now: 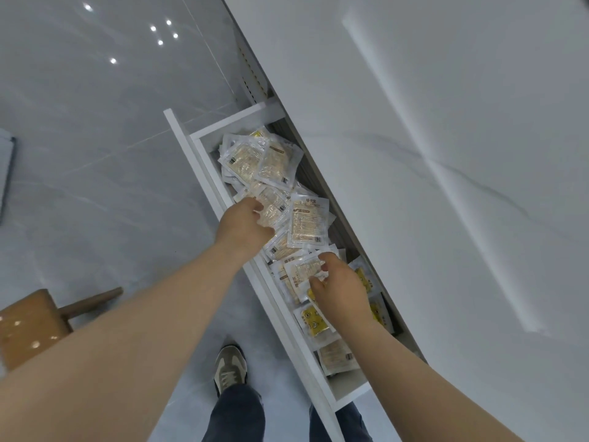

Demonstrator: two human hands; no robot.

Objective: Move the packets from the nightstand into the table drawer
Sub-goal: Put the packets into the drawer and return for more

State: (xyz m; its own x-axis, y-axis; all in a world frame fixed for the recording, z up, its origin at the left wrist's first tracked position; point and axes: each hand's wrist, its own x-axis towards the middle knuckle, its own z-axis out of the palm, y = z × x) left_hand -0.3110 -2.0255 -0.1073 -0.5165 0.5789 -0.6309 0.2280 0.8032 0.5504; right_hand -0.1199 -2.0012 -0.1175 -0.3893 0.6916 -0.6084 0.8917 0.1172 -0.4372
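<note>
The white table drawer stands pulled out from under the white tabletop. Several clear and white packets with pale contents fill it, and some with yellow prints lie near its front end. My left hand reaches over the drawer's outer edge, fingers curled on a clear packet in the middle of the pile. My right hand is inside the drawer, fingers pinching a clear packet on top of the heap. The nightstand is out of view.
Glossy grey tiled floor lies to the left. A brown wooden stool stands at the lower left. My shoe and jeans legs show below the drawer front. A grey-edged object sits at the far left edge.
</note>
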